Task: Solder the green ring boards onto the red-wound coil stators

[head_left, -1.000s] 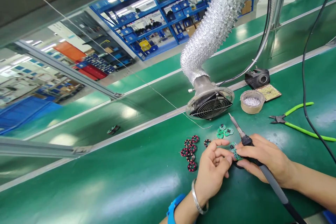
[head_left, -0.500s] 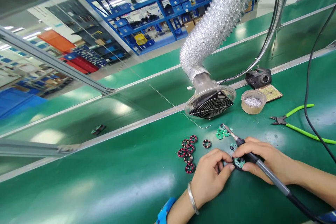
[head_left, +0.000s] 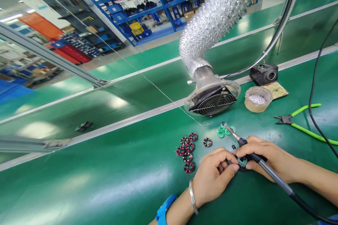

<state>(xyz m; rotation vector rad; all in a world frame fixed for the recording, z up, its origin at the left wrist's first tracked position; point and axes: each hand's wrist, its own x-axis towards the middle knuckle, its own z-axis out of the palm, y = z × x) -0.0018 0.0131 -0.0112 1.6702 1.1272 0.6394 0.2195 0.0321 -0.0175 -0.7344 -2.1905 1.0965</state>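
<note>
My left hand (head_left: 215, 174), with a silver bangle at its wrist, pinches the left edge of a small round green circuit board (head_left: 242, 162) on a dark ring-shaped part. My right hand (head_left: 277, 161) is closed round a soldering iron (head_left: 274, 174), and its thumb and forefinger also touch the board. The iron's tip points up and left, away from that board, over several loose green boards (head_left: 221, 132). Another small board (head_left: 235, 145) lies just behind my fingers. To the left sit several red-and-black wound motor stators (head_left: 188, 167) and one copper-coloured stator (head_left: 207, 142). Fingers partly hide the held board.
A fume extractor hood (head_left: 213, 102) on a silver duct (head_left: 211, 24) hangs behind the boards. A solder wire (head_left: 163, 93) comes down beside it. At right are a tub of metal bits (head_left: 257, 100), an iron stand (head_left: 264, 74), green-handled cutters (head_left: 303, 126) and a black cable (head_left: 313, 95).
The view has shifted slightly. Both hands keep their hold, with the left thumb and fingers now covering a little more of the round board's left side.
</note>
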